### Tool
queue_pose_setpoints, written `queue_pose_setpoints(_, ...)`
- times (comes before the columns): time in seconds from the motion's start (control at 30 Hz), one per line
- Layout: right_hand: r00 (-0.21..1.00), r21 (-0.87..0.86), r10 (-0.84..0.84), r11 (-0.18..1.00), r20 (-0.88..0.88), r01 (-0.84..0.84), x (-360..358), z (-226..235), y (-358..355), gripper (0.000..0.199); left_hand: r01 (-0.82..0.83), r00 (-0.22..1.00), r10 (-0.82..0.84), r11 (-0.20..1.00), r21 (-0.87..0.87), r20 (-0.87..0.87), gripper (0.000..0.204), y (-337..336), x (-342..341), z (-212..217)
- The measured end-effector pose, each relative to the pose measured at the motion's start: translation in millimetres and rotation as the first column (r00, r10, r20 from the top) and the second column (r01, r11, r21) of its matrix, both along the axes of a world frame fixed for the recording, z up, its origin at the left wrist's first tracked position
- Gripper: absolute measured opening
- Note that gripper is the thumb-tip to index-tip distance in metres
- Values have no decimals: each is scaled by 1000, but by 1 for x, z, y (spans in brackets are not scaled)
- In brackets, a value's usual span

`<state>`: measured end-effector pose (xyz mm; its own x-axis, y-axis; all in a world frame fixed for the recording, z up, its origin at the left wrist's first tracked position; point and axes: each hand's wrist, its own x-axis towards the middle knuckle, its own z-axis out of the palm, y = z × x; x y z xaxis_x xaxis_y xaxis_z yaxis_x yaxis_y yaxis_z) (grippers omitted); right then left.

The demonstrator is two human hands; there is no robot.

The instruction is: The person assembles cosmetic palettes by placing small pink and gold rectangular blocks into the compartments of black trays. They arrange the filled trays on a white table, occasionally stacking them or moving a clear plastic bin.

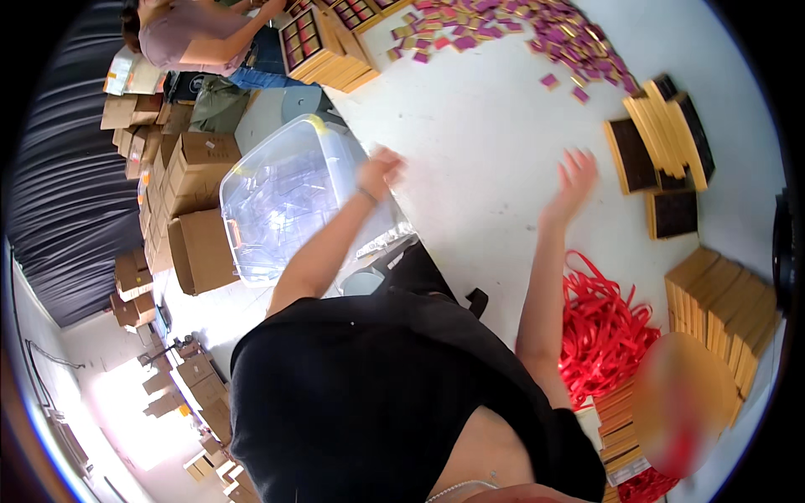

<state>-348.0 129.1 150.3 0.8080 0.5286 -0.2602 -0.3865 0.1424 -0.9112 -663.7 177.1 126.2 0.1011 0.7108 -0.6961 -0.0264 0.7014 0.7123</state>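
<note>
My left hand (381, 170) is raised at the near edge of the white table (478, 142), just right of a clear plastic bin (281, 197). It is blurred by motion, its fingers loosely apart with nothing seen in it. My right hand (574, 178) hovers over bare table, fingers spread and empty. To its right lie flat yellow boxes with dark insides (667, 138). A pile of red ribbons (604, 327) lies beside my right forearm. Small purple and pink squares (511, 29) are scattered at the far end of the table.
Stacked yellow box lids (721, 310) stand at the right edge. Another person in a mauve top (197, 38) works at the far left by yellow compartment trays (319, 50). Brown cardboard cartons (197, 180) are piled on the floor left of the bin.
</note>
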Motion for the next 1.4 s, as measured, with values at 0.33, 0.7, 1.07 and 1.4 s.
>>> queue_pose_setpoints(0.33,325,-191,914,284,-243,-940,-312,1,354,82,-475,702,336,878,61,628,85,279,-225,-6)
queue_pose_setpoints(0.7,555,110,805,583,-208,-805,-308,-147,213,72,-180,669,137,983,-19,730,56,173,-174,-35)
queue_pose_setpoints(1.07,854,161,339,940,-395,-299,-43,2,-115,59,654,536,-449,756,-15,715,78,-38,146,-73)
queue_pose_setpoints(1.4,789,370,-30,872,-613,321,123,-5,-209,53,876,320,-650,480,46,689,76,-90,403,-56)
